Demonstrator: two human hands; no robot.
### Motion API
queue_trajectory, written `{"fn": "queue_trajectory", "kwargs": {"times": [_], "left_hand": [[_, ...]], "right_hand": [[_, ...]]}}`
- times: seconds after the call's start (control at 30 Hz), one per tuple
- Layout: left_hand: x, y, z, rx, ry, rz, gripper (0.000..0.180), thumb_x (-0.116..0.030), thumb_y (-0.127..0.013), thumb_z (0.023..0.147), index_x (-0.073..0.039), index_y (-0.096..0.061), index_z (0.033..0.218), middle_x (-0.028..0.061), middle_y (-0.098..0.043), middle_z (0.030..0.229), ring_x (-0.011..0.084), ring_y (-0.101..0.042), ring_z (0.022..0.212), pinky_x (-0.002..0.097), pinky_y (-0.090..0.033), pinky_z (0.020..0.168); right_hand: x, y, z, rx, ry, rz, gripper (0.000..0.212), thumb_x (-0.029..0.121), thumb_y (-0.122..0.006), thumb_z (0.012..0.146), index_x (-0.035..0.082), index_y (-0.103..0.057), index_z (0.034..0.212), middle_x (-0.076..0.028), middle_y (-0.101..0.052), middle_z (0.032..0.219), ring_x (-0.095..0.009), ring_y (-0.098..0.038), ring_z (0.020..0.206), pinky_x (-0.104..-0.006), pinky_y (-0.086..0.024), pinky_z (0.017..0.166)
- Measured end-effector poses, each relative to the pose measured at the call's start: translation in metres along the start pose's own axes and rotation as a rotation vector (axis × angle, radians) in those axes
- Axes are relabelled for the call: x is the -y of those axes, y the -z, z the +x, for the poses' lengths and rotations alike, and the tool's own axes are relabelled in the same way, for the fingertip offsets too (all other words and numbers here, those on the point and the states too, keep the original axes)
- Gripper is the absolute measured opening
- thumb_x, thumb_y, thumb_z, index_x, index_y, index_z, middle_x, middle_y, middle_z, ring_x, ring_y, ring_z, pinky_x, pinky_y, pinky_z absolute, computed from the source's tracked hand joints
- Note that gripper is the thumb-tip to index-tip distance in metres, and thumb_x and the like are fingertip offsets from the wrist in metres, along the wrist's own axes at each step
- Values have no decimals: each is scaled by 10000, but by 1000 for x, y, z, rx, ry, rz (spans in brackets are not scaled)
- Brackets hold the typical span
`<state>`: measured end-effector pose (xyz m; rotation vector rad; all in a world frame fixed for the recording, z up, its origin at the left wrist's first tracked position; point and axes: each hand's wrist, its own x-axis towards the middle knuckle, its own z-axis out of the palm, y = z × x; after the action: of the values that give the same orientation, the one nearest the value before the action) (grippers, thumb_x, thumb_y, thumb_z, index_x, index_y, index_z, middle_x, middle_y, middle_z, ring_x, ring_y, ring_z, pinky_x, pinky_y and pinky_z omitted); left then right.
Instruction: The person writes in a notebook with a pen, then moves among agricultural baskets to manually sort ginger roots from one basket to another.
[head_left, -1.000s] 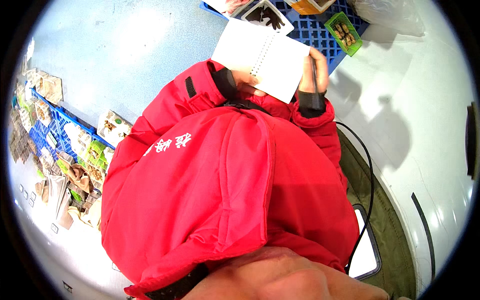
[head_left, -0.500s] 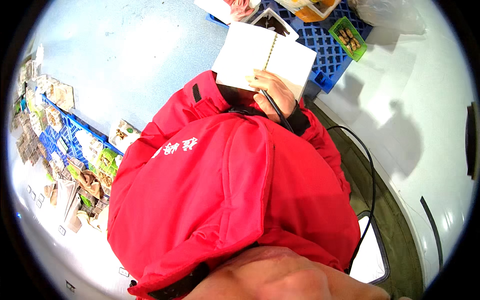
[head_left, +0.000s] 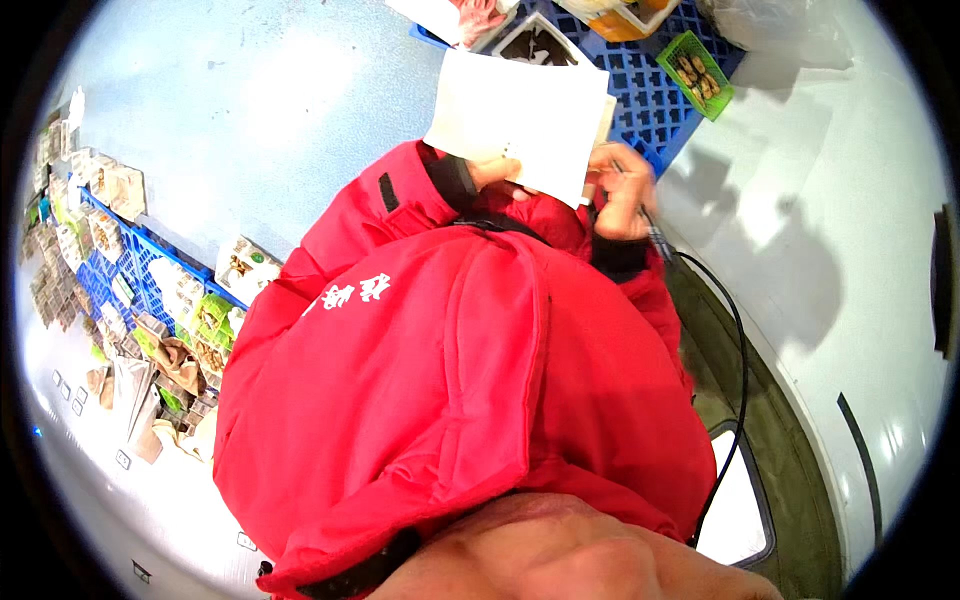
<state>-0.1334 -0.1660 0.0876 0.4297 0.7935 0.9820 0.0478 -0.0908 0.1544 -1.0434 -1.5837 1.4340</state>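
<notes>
A white notebook (head_left: 515, 115) is held in front of my red jacket, with one broad blank-looking page facing up and a strip of further pages showing behind its right edge. My left hand (head_left: 490, 174) is closed on the notebook's lower left edge, its fingers partly hidden beneath it. At the right edge is my right hand (head_left: 622, 192), fingers bent against the pages and slightly blurred. A dark pen (head_left: 652, 228) lies in that hand, its rear end sticking out below, near the sleeve cuff.
Beyond the notebook, a blue plastic pallet (head_left: 640, 105) bears a white box (head_left: 570, 42) with dark contents, an orange-and-white container (head_left: 630, 22) and a green basket (head_left: 720, 105) of brown pieces. A black cable (head_left: 743, 350) curves along my right. Blue crates (head_left: 145, 265) with packages stand left.
The spread notebook with its visible spine now shows one broad page, as a leaf has swung over. My right hand moved right, off the page to its edge, pen still held.
</notes>
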Motion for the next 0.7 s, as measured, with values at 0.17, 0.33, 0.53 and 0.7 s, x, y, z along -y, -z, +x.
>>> {"fn": "queue_trajectory", "kwargs": {"times": [0.17, 0.33, 0.53, 0.7], "left_hand": [[-12, -21, 0, -225, -19, 34, 370, 4, -499, 775, 26, -450, 1141, 153, -573, 1011, 262, -608, 824, 343, -554, 678], [19, 15, 6, 40, -186, 427, 223, -48, -512, 815, 40, -529, 1019, 154, -572, 1002, 233, -614, 823, 324, -544, 708], [-1, -6, -4, -63, 171, -112, 150, -47, -514, 836, 25, -543, 964, 117, -581, 957, 193, -595, 879, 309, -512, 781], [17, 13, -2, 115, -2, 503, 160, -38, -517, 834, 19, -535, 982, 108, -576, 972, 192, -590, 895, 308, -499, 804]], "right_hand": [[33, 5, -4, -53, -294, 155, 161, 87, -435, 857, -28, -524, 926, -66, -530, 666, -94, -472, 482, -204, -412, 473], [-20, -20, -14, 131, -382, 176, 85, 41, -526, 823, -14, -505, 884, -76, -556, 694, -101, -549, 555, -213, -458, 471], [-24, -29, -23, 101, -284, 36, 77, 68, -525, 829, -3, -495, 839, -73, -559, 642, -90, -514, 489, -206, -435, 447], [-23, -31, -20, 136, -223, -79, 67, 53, -532, 814, 3, -488, 817, -66, -556, 629, -72, -493, 465, -197, -411, 447]]}}
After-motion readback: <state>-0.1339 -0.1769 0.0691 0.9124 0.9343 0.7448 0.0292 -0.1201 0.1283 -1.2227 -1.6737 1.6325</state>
